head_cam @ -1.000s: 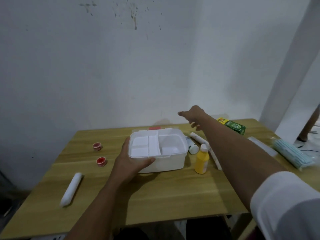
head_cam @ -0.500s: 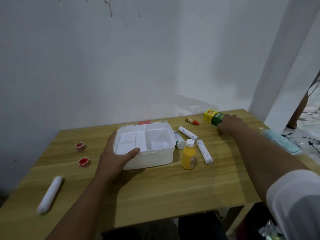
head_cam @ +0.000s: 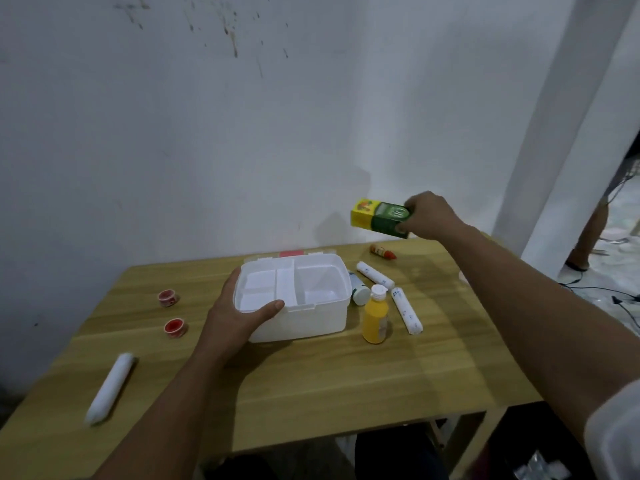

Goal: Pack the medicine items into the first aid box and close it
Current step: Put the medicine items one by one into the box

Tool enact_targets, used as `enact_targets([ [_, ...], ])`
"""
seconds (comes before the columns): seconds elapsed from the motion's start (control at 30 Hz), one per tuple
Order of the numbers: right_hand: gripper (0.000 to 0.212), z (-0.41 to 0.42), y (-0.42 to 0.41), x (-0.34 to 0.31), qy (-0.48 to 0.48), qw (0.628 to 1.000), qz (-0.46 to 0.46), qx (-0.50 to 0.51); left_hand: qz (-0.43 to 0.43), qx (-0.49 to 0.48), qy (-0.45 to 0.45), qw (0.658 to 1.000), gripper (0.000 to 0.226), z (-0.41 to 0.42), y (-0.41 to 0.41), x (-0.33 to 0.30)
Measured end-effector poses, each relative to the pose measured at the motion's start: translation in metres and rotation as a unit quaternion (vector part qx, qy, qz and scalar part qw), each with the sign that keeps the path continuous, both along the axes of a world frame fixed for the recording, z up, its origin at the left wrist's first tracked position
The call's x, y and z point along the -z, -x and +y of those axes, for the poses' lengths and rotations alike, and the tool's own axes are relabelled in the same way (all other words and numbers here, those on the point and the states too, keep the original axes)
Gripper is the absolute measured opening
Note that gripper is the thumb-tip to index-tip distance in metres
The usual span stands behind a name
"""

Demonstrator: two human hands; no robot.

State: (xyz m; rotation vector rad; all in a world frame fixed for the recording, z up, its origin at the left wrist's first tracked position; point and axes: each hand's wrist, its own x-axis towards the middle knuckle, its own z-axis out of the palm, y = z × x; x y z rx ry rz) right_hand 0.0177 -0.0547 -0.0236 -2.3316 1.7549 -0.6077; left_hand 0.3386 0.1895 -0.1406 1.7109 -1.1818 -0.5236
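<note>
Finally got the green and yellow carton [head_cam: 381, 218] off the table; half a second back it was lying flat near the far right corner with the right hand [head_cam: 427, 216] just landing on it, now lifted clear and held in the air above the far edge, tipped a bit, fingers and thumb closed around its green end; so first item picked, but nothing packed yet as far as can be told. Left hand [head_cam: 239, 311] hadn't budged; same grip on the near left corner of the first aid box [head_cam: 298, 306], thumb hooked over the rim, fingers wrapped round the left side, steadying it. Box sat open around the middle of the table [head_cam: 329, 375], white tray inside with its compartments looking empty, lid folded back toward the far edge. Everything else was where it had been; yellow bottle [head_cam: 375, 318] upright just right of the box, two white rolls [head_cam: 406, 310] lying beside it, a small white bottle [head_cam: 358, 289] on its side against the box wall, a little red-tipped tube [head_cam: 382, 251] near the far edge, two red-capped pots [head_cam: 168, 297] toward the left edge, one long white roll [head_cam: 110, 388] near the near left corner. Probably means a carry leftward into the larger right compartment next; loads left to go before the lid could shut.
</note>
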Motion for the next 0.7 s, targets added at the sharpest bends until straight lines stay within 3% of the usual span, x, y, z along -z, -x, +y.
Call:
enact_targets([
  [0.13,0.059,0.036,-0.040,-0.038,-0.099,0.988,-0.021,-0.116,0.009,0.007,0.009,1.000,0.115,0.002,0.001,-0.001],
  [0.23,0.061,0.060,-0.063,-0.046,-0.142,0.975,0.039,-0.167,0.013,0.014,0.020,1.000,0.110,0.003,0.003,-0.003],
  [0.43,0.047,0.090,-0.096,-0.033,-0.073,0.955,0.228,-0.177,0.014,0.015,0.009,1.000,0.117,0.002,0.002,-0.003],
  [0.7,0.044,0.105,-0.137,0.004,-0.061,0.952,0.220,-0.205,0.004,0.007,-0.007,1.000,0.121,-0.001,0.001,0.000],
])
